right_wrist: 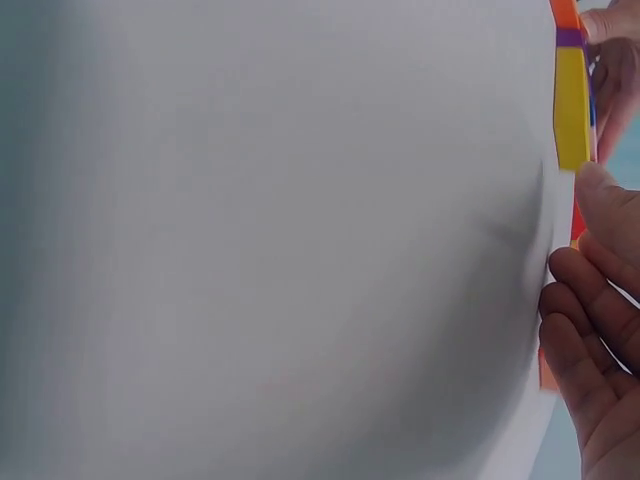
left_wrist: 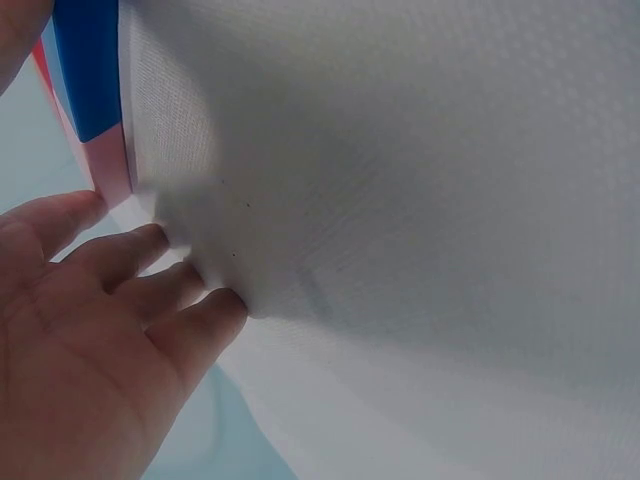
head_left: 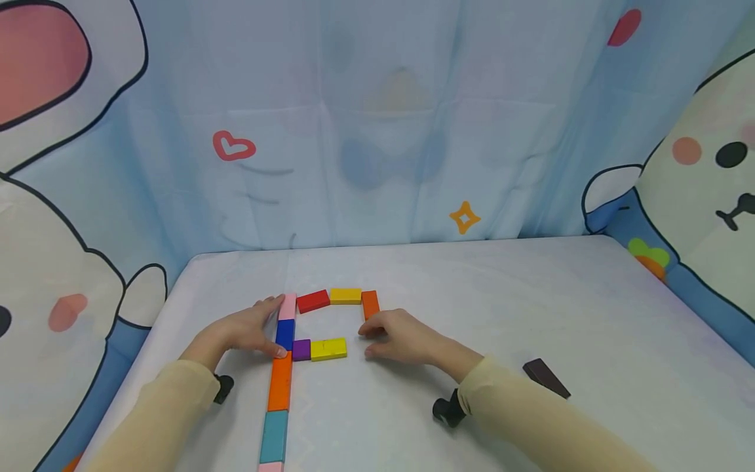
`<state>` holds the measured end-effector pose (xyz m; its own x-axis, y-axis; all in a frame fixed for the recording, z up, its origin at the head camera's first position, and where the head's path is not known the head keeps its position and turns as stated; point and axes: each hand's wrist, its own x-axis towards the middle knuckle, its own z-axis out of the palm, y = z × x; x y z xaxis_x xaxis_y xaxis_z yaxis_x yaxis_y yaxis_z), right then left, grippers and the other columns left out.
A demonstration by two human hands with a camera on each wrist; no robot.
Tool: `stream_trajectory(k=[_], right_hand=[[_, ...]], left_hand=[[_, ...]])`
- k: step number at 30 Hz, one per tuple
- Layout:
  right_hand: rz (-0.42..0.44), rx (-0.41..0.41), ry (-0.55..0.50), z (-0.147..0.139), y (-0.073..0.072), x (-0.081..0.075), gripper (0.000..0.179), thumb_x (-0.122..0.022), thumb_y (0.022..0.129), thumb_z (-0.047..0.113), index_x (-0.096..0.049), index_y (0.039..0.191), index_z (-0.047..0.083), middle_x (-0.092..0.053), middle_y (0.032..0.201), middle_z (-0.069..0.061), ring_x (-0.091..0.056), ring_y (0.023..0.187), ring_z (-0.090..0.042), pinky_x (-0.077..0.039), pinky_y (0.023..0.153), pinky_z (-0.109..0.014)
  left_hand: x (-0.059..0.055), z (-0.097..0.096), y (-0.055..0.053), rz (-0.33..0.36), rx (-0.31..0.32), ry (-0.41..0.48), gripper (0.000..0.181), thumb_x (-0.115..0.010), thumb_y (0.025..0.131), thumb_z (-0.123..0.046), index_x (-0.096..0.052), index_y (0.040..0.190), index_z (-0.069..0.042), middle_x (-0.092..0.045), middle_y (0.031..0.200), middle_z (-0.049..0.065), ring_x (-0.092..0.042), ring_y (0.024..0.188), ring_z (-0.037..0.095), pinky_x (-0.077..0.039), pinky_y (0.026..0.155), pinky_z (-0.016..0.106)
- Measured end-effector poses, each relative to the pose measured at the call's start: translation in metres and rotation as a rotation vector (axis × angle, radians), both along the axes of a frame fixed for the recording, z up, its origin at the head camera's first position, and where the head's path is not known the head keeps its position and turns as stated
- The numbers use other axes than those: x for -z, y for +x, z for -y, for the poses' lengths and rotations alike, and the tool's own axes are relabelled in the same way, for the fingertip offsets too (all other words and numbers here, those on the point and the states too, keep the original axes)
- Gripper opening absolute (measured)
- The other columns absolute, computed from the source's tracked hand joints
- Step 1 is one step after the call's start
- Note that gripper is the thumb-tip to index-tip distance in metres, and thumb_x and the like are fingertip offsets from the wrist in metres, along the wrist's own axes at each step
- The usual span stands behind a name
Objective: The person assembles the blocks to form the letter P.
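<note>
A column of flat blocks runs toward the near edge: pink (head_left: pixel 287 307), blue (head_left: pixel 285 334), orange (head_left: pixel 280 381), teal (head_left: pixel 274 437) and another pink (head_left: pixel 271 467). My left hand (head_left: pixel 244 331) rests along its upper left side, forefinger at the upper pink block, thumb by the blue-orange joint. A tilted red block (head_left: pixel 313 301), a yellow block (head_left: pixel 345 296) and an upright orange block (head_left: pixel 370 303) form the top row. My right hand (head_left: pixel 407 337) is at that orange block's lower end, thumb apart from the forefinger. Purple (head_left: pixel 301 350) and yellow (head_left: pixel 329 349) blocks extend from the column.
A dark brown block (head_left: pixel 546 377) lies alone on the white table (head_left: pixel 472 282), beyond the right forearm. A light blue curtain (head_left: pixel 389 183) with cartoon prints hangs behind and around the table. Black wrist-camera mounts (head_left: pixel 449 409) project below the sleeves.
</note>
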<state>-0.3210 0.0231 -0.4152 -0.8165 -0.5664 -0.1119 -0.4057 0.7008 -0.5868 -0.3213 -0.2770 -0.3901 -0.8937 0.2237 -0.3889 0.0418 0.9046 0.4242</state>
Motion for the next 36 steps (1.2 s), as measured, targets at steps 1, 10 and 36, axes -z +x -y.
stream_trajectory(k=[1,10,36], right_hand=[[-0.001,0.005,0.003,-0.005,0.0,0.0,0.034,-0.081,0.088,0.016,-0.073,0.121,0.009,-0.075,0.115,-0.001,-0.068,0.11,-0.018,-0.057,0.101,-0.039],[-0.038,0.028,0.016,-0.065,0.004,-0.004,0.033,-0.081,0.088,0.018,-0.073,0.119,0.007,-0.075,0.114,0.001,-0.068,0.111,-0.02,-0.057,0.099,-0.041],[-0.106,0.161,0.055,-0.235,0.051,-0.001,0.035,-0.074,0.094,0.03,-0.072,0.12,0.007,-0.074,0.119,-0.004,-0.07,0.107,-0.021,-0.061,0.09,-0.033]], left_hand=[[0.0,0.0,0.0,0.002,0.0,0.002,0.109,-0.086,0.081,-0.031,-0.019,0.164,-0.007,-0.018,0.168,0.026,-0.013,0.156,0.048,-0.022,0.121,0.07],[-0.001,-0.001,0.001,0.012,0.001,0.005,0.109,-0.086,0.081,-0.03,-0.018,0.164,-0.006,-0.017,0.168,0.027,-0.012,0.156,0.048,-0.02,0.122,0.07],[0.002,0.001,-0.001,0.015,0.009,-0.011,0.111,-0.086,0.081,-0.033,-0.018,0.163,-0.006,-0.017,0.167,0.029,-0.014,0.155,0.05,-0.022,0.12,0.071]])
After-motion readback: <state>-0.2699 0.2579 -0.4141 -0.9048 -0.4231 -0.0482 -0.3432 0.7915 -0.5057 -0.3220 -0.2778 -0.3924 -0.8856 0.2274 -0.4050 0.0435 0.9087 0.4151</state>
